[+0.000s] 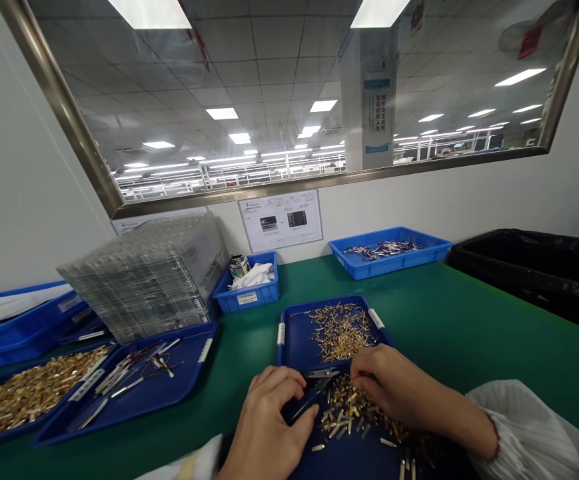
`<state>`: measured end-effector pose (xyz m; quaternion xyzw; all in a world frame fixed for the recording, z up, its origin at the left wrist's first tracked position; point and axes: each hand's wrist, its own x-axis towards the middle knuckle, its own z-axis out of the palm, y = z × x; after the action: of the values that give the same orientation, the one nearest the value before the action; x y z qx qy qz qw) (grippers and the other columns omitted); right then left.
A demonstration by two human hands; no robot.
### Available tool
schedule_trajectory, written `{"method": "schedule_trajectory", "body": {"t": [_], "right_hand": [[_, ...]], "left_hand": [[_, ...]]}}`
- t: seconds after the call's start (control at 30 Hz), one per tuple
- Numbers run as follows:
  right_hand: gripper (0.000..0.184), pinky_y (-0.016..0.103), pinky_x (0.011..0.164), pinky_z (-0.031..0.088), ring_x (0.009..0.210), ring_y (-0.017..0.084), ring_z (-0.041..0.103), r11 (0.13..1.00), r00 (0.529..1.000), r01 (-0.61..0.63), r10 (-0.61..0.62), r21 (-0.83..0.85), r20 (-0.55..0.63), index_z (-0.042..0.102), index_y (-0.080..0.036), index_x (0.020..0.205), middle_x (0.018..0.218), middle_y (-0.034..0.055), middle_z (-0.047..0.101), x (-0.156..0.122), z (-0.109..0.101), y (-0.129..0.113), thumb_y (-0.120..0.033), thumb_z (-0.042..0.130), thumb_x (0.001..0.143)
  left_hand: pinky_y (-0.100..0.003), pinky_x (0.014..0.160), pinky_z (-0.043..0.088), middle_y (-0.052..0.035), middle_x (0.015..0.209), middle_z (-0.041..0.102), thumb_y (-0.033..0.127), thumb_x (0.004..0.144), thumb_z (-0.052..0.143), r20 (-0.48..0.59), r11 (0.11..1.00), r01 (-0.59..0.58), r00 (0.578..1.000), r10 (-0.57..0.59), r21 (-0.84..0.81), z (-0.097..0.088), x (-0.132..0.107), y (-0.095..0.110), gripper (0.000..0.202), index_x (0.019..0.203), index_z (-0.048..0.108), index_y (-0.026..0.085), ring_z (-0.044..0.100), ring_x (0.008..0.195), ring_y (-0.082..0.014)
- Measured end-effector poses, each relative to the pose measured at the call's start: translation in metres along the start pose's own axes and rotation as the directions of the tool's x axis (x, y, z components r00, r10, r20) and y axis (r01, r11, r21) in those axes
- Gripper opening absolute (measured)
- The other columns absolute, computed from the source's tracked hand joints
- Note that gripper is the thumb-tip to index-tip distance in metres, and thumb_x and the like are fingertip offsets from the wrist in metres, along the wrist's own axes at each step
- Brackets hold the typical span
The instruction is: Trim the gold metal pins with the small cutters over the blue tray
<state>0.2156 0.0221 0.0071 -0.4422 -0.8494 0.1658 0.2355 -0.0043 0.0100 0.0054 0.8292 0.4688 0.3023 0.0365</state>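
Note:
My left hand (275, 420) is wrapped round a pair of pliers (303, 403) with dark handles; their metal jaws point to the upper right. Close to the jaws, the thumb and fingers of my right hand (386, 383) are pinched together. Whatever lies between those fingertips is hidden or too small to make out. Below both hands, a dark blue tray (314, 460) holds a heap of small gold-coloured metal pieces (349, 403), partly covered by my right hand. Just beyond it, another blue tray (294, 347) contains more thin gold-coloured pieces (342, 333).
On the green table, a left-hand tray (164, 393) carries swabs and pen-like tools beside a tray of gold parts (39, 393). Behind stand stacked clear plastic trays (154, 273) and a small blue bin (249, 297). A blue tray (394, 267) and a black-lined bin (529, 267) are at right.

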Motion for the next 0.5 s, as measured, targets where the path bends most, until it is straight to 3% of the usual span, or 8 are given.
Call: {"method": "schedule_trajectory", "body": {"t": [0.1,0.2,0.33,0.5], "right_hand": [[0.007,0.022,0.062,0.038,0.07,0.014,0.054,0.998,1.0,-0.028,0.028,0.05,0.014,0.058,-0.018,0.075,0.077,-0.0001,0.06,-0.003,0.0003,0.0021,-0.012,0.055,0.076],[0.027,0.026,0.075,0.039,0.085,0.018,0.053,0.996,0.998,-0.029,0.025,0.08,0.054,0.061,-0.021,0.09,0.091,0.0007,0.059,-0.0071,0.0013,0.0022,-0.018,0.071,0.065],[0.011,0.026,0.072,0.039,0.081,0.016,0.054,0.999,0.997,-0.044,0.042,0.022,0.066,0.063,-0.02,0.075,0.085,0.0012,0.058,-0.0074,0.0038,-0.0007,-0.01,0.061,0.072],[0.018,0.023,0.063,0.038,0.069,0.013,0.054,0.999,0.999,0.036,-0.036,0.032,0.01,0.061,-0.017,0.068,0.074,0.0011,0.058,-0.0021,0.005,-0.0016,-0.008,0.05,0.079]], "left_hand": [[-0.038,0.068,0.049,-0.002,0.079,0.063,0.014,0.067,0.063,-0.016,1.0,-0.001,1.0,0.001,0.002,-0.0004,0.0,0.0007,0.014,0.061,0.05,0.018,0.059,0.074,-0.0201],[-0.037,0.067,0.05,-0.002,0.078,0.063,0.014,0.067,0.063,-0.03,1.0,-0.012,0.999,0.013,0.016,-0.0018,0.0003,0.002,0.014,0.061,0.05,0.018,0.06,0.074,-0.0202],[-0.037,0.066,0.05,-0.0024,0.077,0.064,0.014,0.066,0.063,-0.041,0.999,-0.025,0.999,0.027,0.035,-0.0035,0.001,0.0037,0.014,0.06,0.051,0.018,0.059,0.071,-0.0196],[-0.038,0.069,0.048,-0.0025,0.078,0.063,0.011,0.066,0.062,0.021,0.999,-0.045,0.999,0.045,0.001,-0.0032,0.0009,0.0041,0.014,0.06,0.051,0.017,0.058,0.075,-0.0202]]}}
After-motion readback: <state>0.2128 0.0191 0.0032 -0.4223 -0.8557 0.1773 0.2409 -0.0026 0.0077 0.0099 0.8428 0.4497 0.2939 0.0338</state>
